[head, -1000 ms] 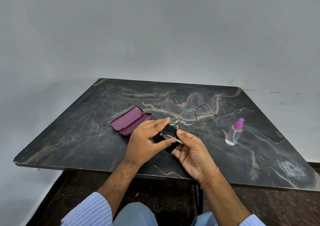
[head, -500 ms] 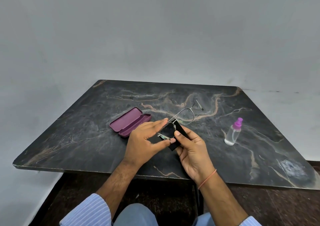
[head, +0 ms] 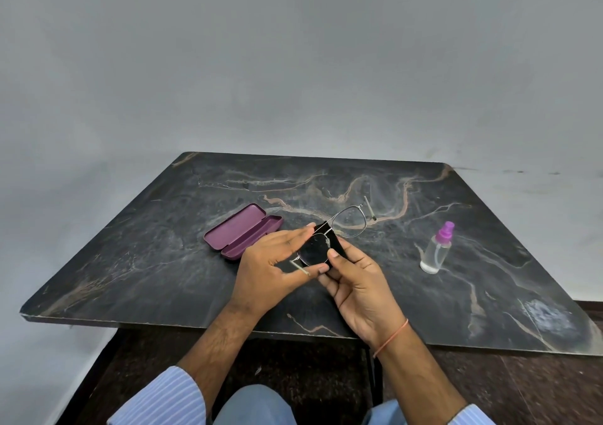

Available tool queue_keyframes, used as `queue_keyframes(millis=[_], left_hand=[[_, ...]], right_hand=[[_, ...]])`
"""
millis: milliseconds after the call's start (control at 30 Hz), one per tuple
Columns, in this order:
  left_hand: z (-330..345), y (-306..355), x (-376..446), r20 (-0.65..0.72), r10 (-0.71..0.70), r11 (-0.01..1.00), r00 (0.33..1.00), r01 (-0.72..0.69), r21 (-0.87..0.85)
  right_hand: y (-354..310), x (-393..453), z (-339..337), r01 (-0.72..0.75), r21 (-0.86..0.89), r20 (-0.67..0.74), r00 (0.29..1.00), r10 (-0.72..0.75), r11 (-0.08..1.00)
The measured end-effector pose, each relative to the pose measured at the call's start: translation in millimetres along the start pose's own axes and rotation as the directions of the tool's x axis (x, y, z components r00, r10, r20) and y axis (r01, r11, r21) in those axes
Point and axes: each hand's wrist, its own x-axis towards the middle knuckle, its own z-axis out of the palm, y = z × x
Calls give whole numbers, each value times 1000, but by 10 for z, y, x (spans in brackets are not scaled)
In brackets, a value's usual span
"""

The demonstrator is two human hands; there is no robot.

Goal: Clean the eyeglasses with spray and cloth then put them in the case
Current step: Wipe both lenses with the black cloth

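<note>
Thin metal-framed eyeglasses [head: 350, 221] are held above the middle of the dark marble table [head: 156, 261]. My left hand [head: 270, 268] pinches the frame around the near lens, index finger on the top rim and thumb below. My right hand [head: 359, 281] holds a black cloth [head: 336, 243] against that lens, thumb pressing on its front. The far lens sticks out uncovered beyond my fingers. An open purple glasses case [head: 243, 230] lies left of my hands. A clear spray bottle [head: 437, 248] with a purple cap stands upright to the right.
A plain grey wall stands behind the table. The table's front edge runs just under my wrists, with my knees and a dark floor below it.
The glasses have turned in my hands, the far lens swinging up and to the right. My right thumb has shifted over the cloth-covered lens. Case and bottle have stayed put.
</note>
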Motion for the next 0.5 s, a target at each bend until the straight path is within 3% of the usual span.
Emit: queue_keyframes(millis=[500], left_hand=[[-8,18,-15,70,-32,999,997,32,-5]], right_hand=[[-49,-43,31,-71,-74,25,997,73,995]])
